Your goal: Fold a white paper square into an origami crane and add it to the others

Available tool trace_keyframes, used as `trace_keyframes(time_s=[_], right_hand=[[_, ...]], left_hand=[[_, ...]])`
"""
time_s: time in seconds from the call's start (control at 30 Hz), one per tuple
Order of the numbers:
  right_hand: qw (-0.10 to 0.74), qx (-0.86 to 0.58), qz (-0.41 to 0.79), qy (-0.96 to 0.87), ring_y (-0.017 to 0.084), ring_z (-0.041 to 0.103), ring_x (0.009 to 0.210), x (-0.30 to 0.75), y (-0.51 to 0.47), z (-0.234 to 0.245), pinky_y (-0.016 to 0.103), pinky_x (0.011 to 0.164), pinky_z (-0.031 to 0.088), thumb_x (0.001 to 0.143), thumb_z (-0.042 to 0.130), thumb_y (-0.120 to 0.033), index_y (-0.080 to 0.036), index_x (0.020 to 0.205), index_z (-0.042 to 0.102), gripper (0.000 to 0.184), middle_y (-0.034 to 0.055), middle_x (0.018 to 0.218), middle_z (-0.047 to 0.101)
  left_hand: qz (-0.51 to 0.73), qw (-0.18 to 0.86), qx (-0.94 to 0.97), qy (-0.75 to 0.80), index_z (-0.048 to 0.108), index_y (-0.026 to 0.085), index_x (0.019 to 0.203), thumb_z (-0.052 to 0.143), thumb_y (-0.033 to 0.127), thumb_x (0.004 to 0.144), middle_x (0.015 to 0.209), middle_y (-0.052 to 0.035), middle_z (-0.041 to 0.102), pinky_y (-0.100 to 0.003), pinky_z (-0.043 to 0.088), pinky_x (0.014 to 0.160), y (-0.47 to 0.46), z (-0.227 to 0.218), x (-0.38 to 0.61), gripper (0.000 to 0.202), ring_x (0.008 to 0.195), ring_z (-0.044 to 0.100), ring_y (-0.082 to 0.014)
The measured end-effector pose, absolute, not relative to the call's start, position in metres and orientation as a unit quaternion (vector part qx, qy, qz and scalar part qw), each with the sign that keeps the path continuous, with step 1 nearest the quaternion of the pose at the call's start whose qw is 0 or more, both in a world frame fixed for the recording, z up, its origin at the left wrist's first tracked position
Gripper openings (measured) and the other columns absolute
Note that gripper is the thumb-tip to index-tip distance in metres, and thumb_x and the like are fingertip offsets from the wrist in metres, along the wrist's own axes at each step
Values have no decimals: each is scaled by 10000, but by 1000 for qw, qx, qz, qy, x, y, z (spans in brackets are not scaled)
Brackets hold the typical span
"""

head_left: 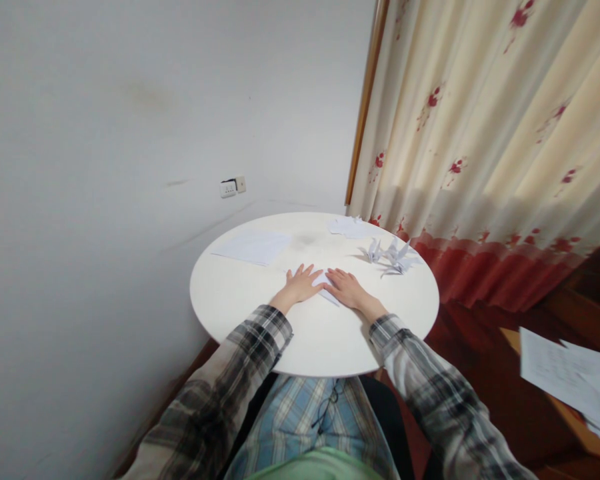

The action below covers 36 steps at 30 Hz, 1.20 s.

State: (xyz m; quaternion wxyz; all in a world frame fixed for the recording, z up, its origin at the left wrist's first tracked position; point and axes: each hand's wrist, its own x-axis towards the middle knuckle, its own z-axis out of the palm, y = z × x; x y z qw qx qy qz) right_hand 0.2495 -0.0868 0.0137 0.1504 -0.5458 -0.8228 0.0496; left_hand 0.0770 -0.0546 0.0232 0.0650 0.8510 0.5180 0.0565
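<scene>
A small folded piece of white paper (329, 296) lies on the round white table, partly covered by both hands. My left hand (301, 283) rests on its left side with the fingers spread. From the right, my right hand (347, 288) presses on the paper, its fingers stretched out and laid flat. The two thumbs nearly meet over the paper's middle. Behind the right hand stand several folded paper cranes (397, 257), in a loose group.
The round table (240, 313) has flat white sheets (254, 247) at its back left and more paper scraps (349, 227) at the back. A wall with a socket (228, 189) borders the left, a patterned curtain (480, 147) the right. Written papers (570, 370) lie at lower right.
</scene>
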Motion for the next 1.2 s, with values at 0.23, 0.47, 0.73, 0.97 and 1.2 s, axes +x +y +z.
trace_keyframes(time_s=[0.23, 0.47, 0.73, 0.97, 1.2], right_hand=[[150, -553, 51, -818, 240, 230, 1302, 249, -87, 13, 466, 1033, 186, 871, 239, -534, -211, 1328, 338, 568, 79, 1407, 301], [206, -555, -38, -805, 203, 382, 1210, 257, -81, 12, 385, 985, 293, 870, 413, -311, -205, 1245, 449, 392, 110, 1321, 427], [244, -520, 0, -818, 157, 553, 995, 258, -82, 16, 258, 898, 366, 893, 350, -263, -162, 1112, 572, 328, 82, 1084, 619], [252, -501, 21, -828, 157, 531, 1031, 255, -87, 21, 273, 926, 347, 906, 295, -395, -159, 1102, 572, 414, 83, 1097, 609], [288, -489, 25, -823, 218, 511, 1067, 256, -85, 12, 336, 943, 360, 742, 491, -588, -118, 1163, 533, 632, 123, 1160, 568]], left_hand=[[83, 37, 855, 511, 320, 320, 1323, 260, 579, 824, 1440, -48, 237, -572, 134, 1006, -53, 18, 75, 566, 1317, 164, -301], [164, -4, 856, 491, 513, 235, 1187, 292, 559, 834, 1334, -63, 428, -399, 219, 1035, -49, 14, 74, 528, 1238, 350, -217], [198, 52, 884, 420, 430, 133, 1252, 554, 556, 683, 1321, -110, 438, -293, 269, 1026, -53, 19, 76, 720, 1222, 387, -212], [237, 89, 874, 414, 481, 154, 1205, 592, 495, 674, 1250, -81, 516, -272, 341, 979, -53, 23, 73, 641, 1133, 481, -202], [270, 101, 864, 413, 511, 136, 1182, 529, 489, 739, 1221, -87, 541, -274, 357, 964, -50, 21, 72, 567, 1108, 503, -199]])
